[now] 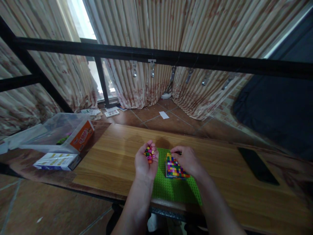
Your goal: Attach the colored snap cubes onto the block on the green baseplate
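Note:
My left hand [147, 160] is turned palm up and cupped around a small heap of tiny multicoloured building bricks [149, 154]. To its right, a low block built of many coloured bricks [174, 168] stands on a green studded baseplate [168, 191]. My right hand [186, 159] reaches over this block from the right, its thumb and fingers drawn together at the block's far top edge. Whatever is between those fingertips is hidden. Part of the block's right side is covered by the same hand.
The wooden board [110, 156] carries a black phone-like slab [258, 165] at the right. At the left stand a clear plastic bin [56, 130] with an orange label and a white box [57, 161]. A black metal bar [117, 54] with hanging clips crosses beyond the board.

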Demonstrator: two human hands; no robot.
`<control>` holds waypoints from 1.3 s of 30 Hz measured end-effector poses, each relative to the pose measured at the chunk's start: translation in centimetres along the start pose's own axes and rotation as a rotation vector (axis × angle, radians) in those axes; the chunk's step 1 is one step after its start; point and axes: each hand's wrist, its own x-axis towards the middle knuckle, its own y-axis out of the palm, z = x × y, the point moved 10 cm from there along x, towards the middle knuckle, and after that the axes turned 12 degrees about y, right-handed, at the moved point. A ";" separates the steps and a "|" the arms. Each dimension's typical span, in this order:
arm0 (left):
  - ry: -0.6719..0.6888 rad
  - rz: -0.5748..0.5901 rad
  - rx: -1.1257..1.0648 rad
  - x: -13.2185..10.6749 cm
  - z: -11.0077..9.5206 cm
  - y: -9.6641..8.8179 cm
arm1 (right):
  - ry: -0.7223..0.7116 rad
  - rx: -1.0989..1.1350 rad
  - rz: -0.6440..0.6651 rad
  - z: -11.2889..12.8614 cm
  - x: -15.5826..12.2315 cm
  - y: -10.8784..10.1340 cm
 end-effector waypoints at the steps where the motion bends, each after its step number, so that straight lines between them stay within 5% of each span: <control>1: 0.003 0.000 0.003 0.0 0.0 0.0 | -0.001 0.008 -0.001 -0.1 0.1 0.0; 15: 0.009 0.005 0.031 -0.3 -0.1 -0.1 | -0.004 0.118 0.082 -1.1 0.4 0.6; 20: -0.022 0.005 0.000 -0.6 0.5 0.4 | 0.028 0.357 -0.032 -1.4 0.3 -2.0; 24: -0.013 -0.015 -0.037 -0.9 0.9 0.7 | -0.037 0.520 -0.099 0.6 -0.9 -3.6; 29: 0.001 0.039 -0.016 -1.1 1.1 1.2 | -0.150 0.505 0.152 4.8 -3.2 -1.1; 39: 0.027 0.083 -0.007 -1.5 1.3 1.8 | -0.142 0.189 0.122 6.5 -4.5 0.6</control>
